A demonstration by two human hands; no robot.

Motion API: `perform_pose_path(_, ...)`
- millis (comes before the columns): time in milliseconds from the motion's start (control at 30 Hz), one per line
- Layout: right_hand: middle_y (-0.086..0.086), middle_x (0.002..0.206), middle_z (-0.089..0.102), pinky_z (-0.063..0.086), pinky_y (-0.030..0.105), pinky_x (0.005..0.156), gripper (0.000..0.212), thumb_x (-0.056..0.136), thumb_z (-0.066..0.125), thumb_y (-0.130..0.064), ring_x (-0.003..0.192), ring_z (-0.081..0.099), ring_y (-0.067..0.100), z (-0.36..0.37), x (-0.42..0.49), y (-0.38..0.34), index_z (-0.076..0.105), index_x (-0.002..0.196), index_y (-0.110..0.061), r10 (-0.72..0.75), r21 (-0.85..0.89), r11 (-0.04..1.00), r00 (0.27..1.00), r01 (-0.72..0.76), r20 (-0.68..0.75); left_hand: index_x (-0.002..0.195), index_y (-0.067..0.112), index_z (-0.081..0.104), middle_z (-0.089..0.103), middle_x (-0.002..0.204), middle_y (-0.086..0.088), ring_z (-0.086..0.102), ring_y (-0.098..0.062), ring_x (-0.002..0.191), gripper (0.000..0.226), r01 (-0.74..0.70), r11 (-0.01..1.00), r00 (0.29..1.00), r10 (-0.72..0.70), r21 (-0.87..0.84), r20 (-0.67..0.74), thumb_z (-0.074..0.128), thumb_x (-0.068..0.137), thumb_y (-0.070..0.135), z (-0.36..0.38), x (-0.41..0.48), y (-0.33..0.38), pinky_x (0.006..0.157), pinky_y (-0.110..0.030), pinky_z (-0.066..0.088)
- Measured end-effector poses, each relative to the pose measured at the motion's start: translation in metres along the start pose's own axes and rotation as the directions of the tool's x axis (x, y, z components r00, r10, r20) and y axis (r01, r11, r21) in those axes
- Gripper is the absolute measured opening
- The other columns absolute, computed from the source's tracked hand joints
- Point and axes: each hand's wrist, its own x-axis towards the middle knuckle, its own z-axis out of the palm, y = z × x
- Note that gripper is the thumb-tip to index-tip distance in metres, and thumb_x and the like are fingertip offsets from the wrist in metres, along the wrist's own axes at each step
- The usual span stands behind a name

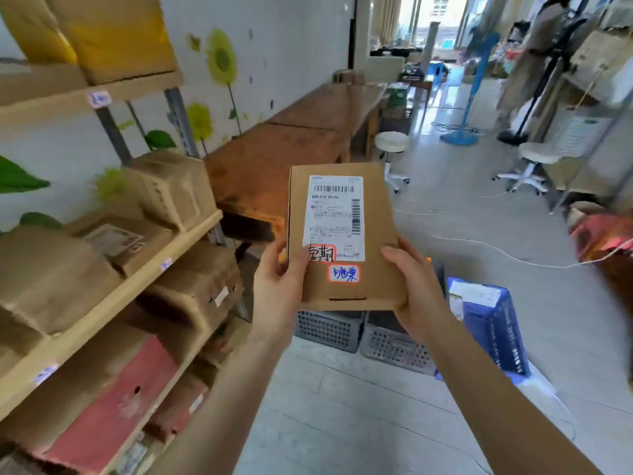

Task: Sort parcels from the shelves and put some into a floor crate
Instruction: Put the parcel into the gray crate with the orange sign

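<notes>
Parcel (pixel 344 234) at centre frame: flat, brown cardboard, held upright in the air, white shipping label (pixel 334 217) turned to the camera. Below the label, a red-edged sticker (pixel 344 273) with blue handwriting.

At far left, wooden shelves (pixel 137 269) on grey metal posts, in tiers. On the top tier, upper left of the frame, a yellow bag (pixel 116 36). On the middle tiers, brown cardboard boxes (pixel 171 190), some labelled. On the low tier, lower left, a reddish box (pixel 113 406). Behind the shelves, a white wall with sunflower decals (pixel 222 60). Further along that wall, a long wooden surface (pixel 274 159).

Left hand (pixel 279 289) gripping the parcel's lower left edge, thumb across the front and over part of a second red-edged sticker, fingers out of sight behind. Right hand (pixel 416 289) gripping the lower right corner, thumb on the front, fingers hidden behind.

Under the parcel, on the pale floor, two grey lattice crates (pixel 329 329) side by side, partly covered by parcel and hands. Just right of them, a blue crate (pixel 493 323) with a white-labelled package (pixel 474 294) inside.

Upper right: two white round stools (pixel 392 142), a blue fan stand (pixel 460 135), a white cable (pixel 496 252) across the floor. At the right edge, a red bag (pixel 603 234).
</notes>
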Motion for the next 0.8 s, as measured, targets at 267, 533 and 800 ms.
perform_pose_path(267, 0.008, 0.106, 0.07, 0.056, 0.026, 0.06, 0.034, 0.09, 0.052, -0.014, 0.079, 0.069, 0.017, -0.159, 0.136, -0.032, 0.056, 0.123, -0.016, 0.057, -0.029, 0.998, 0.977, -0.064, -0.203, 0.121, 0.025, 0.049, 0.066, 0.108, 0.0, 0.066, -0.016, 0.093, 0.031, 0.231, 0.969, 0.952, -0.243, 0.082, 0.186, 0.055, 0.091, 0.029, 0.183, 0.095, -0.087, 0.084, -0.04, 0.056)
perform_pose_path(533, 0.01, 0.11, 0.066, 0.056, 0.034, 0.076, 0.039, 0.09, 0.057, -0.021, 0.095, 0.066, 0.024, -0.287, 0.304, 0.012, 0.05, 0.128, -0.014, 0.155, -0.152, 0.961, 0.905, -0.231, -0.396, 0.116, 0.012, 0.044, 0.06, 0.105, -0.004, 0.061, -0.011, 0.084, 0.034, 0.408, 0.882, 0.871, -0.453, 0.234, 0.19, 0.055, 0.09, 0.033, 0.311, 0.229, -0.218, 0.071, -0.028, 0.055)
perform_pose_path(800, 0.008, 0.107, 0.064, 0.051, 0.01, 0.054, 0.034, 0.092, 0.054, -0.019, 0.082, 0.063, 0.011, -0.401, 0.476, 0.095, 0.051, 0.124, -0.006, 0.264, -0.16, 0.894, 0.78, -0.419, -0.567, 0.134, 0.016, 0.04, 0.061, 0.107, -0.003, 0.061, -0.025, 0.101, 0.041, 0.658, 0.644, 0.638, -0.752, 0.39, 0.166, 0.05, 0.094, 0.017, 0.4, 0.366, -0.38, 0.077, -0.039, 0.055)
